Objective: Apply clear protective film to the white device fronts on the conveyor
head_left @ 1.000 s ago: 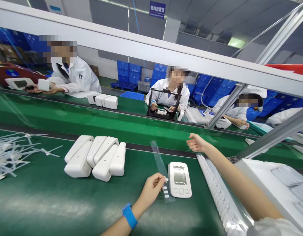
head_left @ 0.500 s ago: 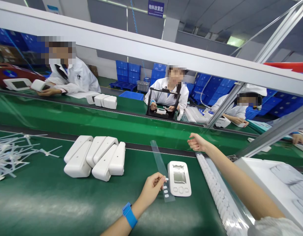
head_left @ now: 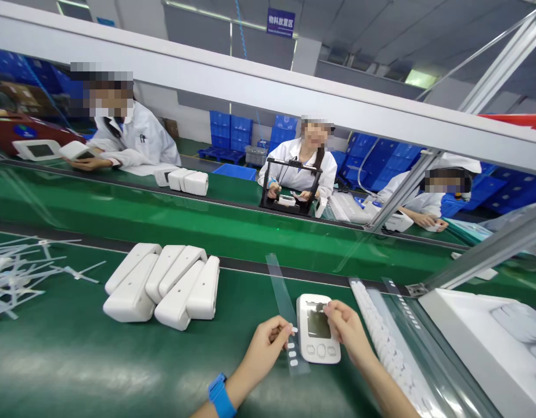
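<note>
A white blood-pressure-monitor-like device (head_left: 321, 353) lies face up on the green belt, its grey screen (head_left: 319, 323) above several outlined buttons. Over the screen's upper right corner, my right hand (head_left: 346, 332) is closed in a pinch; whether anything thin is between the fingertips cannot be made out. Just left of the device runs a clear plastic strip (head_left: 280, 285) bearing several small white oval stickers (head_left: 292, 354). My left hand (head_left: 270, 343), with a blue band at the wrist, pinches this strip's edge beside the topmost visible oval.
Several white housings (head_left: 167, 284) lean together on the left. White cross-shaped pieces with thin strips (head_left: 15, 270) are heaped at far left. On the right are a row of white parts (head_left: 383, 331), another clear strip (head_left: 407, 307) and a white foam box (head_left: 463, 325). Co-workers sit opposite.
My right hand has come down and left from above the row of white parts to the device's screen. The screen's bright wrinkled glare is gone. My left hand stays at the strip.
</note>
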Tool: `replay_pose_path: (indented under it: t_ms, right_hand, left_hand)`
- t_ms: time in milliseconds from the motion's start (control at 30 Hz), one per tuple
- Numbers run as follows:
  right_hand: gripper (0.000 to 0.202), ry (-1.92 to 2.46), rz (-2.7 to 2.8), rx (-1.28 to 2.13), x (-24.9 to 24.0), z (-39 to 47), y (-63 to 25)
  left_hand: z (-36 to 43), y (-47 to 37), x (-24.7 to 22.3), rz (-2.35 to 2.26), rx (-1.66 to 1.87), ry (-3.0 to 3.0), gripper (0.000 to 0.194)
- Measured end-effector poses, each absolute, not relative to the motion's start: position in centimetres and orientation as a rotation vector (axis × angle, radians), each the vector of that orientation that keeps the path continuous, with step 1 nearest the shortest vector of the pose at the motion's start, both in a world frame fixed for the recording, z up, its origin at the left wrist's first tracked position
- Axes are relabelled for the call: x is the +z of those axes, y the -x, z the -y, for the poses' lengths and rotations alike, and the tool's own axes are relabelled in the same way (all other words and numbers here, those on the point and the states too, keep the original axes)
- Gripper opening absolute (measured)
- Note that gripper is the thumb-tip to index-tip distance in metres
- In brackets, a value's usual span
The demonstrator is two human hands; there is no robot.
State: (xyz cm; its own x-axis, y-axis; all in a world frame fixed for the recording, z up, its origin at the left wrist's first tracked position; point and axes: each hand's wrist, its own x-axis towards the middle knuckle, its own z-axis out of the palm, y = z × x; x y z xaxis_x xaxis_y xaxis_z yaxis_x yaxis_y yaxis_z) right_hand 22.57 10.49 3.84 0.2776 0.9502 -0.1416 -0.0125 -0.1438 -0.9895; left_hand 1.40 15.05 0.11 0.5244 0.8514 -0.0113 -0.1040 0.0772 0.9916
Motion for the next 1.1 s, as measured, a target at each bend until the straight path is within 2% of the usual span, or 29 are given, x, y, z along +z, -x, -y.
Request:
replay_pose_path:
  t_ms: [133,400,500,700,1100]
  right_hand:
    - [0.042,1.354,0.954,1.102,2.3,-7.9,-22.5]
    - [0.037,0.956,0.792,1.342,4.3,-7.5,-22.1]
    - [0.035,1.049,0.806,1.344,4.2,-7.5,-21.3]
    - [0.028,1.394,1.113,1.117,3.9,-7.2,-18.5]
    - [0.028,1.524,1.196,1.170,4.2,-6.9,-18.1]
  left_hand:
    - [-14.9,-1.4,0.4,-0.749,0.801,-1.332,0.039]
    - [-14.6,-1.4,0.2,-0.761,0.739,-1.391,0.041]
    - [-14.3,-1.4,0.1,-0.770,0.738,-1.403,0.039]
    - [-13.5,-1.5,0.1,-0.779,0.768,-1.433,0.036]
    - [-13.4,-1.3,0.8,-0.783,0.792,-1.616,0.030]
